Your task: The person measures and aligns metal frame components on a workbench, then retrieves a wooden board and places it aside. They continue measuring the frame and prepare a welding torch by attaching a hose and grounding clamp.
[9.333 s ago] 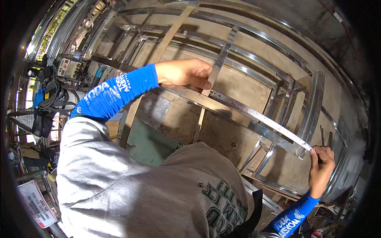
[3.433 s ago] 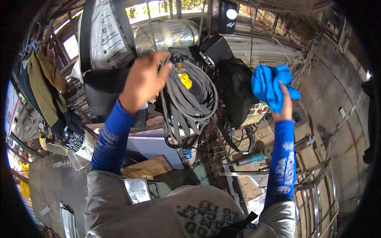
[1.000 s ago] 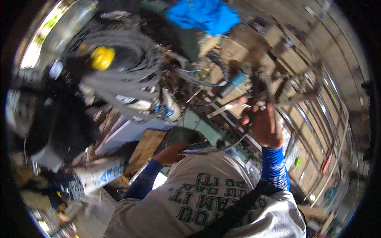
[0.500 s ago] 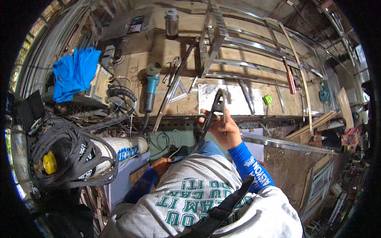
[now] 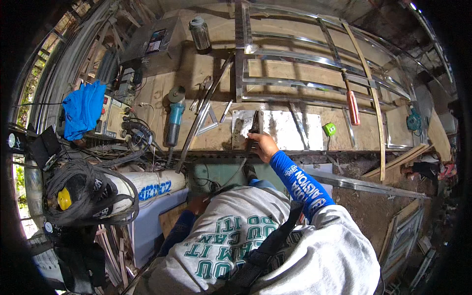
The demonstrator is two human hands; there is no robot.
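My right hand [image 5: 264, 145] reaches over the bench's near edge, its fingers closed on a dark clamp-like tool [image 5: 256, 120] with long narrow jaws. The exact kind of tool cannot be made out. Its far end is over a shiny rectangular metal sheet [image 5: 280, 129]; I cannot tell whether they touch. Down beside my sweatshirt is my left hand [image 5: 198, 203], in shadow, with its fingers mostly hidden. Left of the sheet lie a short metal piece [image 5: 226, 111], a long metal bar [image 5: 199, 119] and a triangular metal frame [image 5: 209, 128].
An angle grinder [image 5: 175, 115], a dark bottle [image 5: 200, 35], a green tape measure [image 5: 329, 129] and a red-handled screwdriver [image 5: 353, 108] are on the bench. A welded metal frame [image 5: 295, 54] spans the back. Left stand a welding machine [image 5: 114, 118] and a gas cylinder [image 5: 155, 184] with coiled cable.
My right hand has moved forward from near my body to the metal sheet, carrying the dark tool. My view has shifted a little; my left hand stays low at my side.
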